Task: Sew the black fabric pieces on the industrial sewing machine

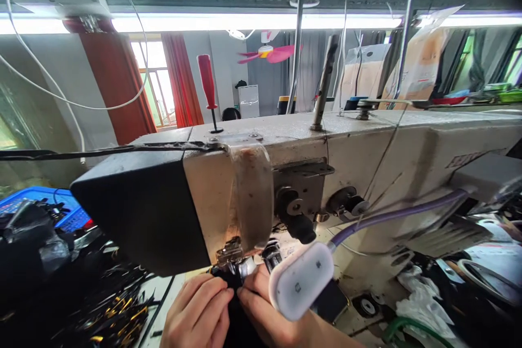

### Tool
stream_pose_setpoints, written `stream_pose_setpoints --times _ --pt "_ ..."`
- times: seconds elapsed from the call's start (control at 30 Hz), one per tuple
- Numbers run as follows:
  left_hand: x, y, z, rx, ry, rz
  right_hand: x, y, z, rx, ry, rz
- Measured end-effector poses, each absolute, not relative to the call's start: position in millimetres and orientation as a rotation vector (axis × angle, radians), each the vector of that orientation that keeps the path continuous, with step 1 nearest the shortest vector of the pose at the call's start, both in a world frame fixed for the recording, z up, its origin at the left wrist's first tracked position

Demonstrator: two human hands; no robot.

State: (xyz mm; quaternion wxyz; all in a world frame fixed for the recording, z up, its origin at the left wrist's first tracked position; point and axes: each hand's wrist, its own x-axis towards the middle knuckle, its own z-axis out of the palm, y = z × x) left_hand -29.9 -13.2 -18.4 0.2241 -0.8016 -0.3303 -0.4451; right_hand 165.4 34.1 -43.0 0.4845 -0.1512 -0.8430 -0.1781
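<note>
A large off-white sewing machine [387, 147] with a black end cover fills the middle of the view. At its needle end, my left hand [199, 310] is closed with the fingertips pinching a piece of black fabric [240, 321]. My right hand [277, 310] grips the same fabric from the other side, partly hidden behind a white lamp head [302, 281] on a purple flexible neck. Both hands are close together, just below the presser foot area [229, 253]. The fabric's far edge and the needle itself are hard to make out.
A pile of black and yellow pieces [122, 304] lies at the left, below a blue basket [69, 206]. A red-handled screwdriver [206, 84] stands upright on the machine. Bobbins [367, 305], crumpled plastic [424, 304] and a green tube [411, 323] are at the right.
</note>
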Motion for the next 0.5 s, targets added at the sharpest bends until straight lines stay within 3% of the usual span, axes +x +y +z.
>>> stream_pose_setpoints --times 0.5 --pt "-25 -20 -30 -2.153 -0.961 -1.281 165 32 -44 -0.385 -2.043 -0.330"
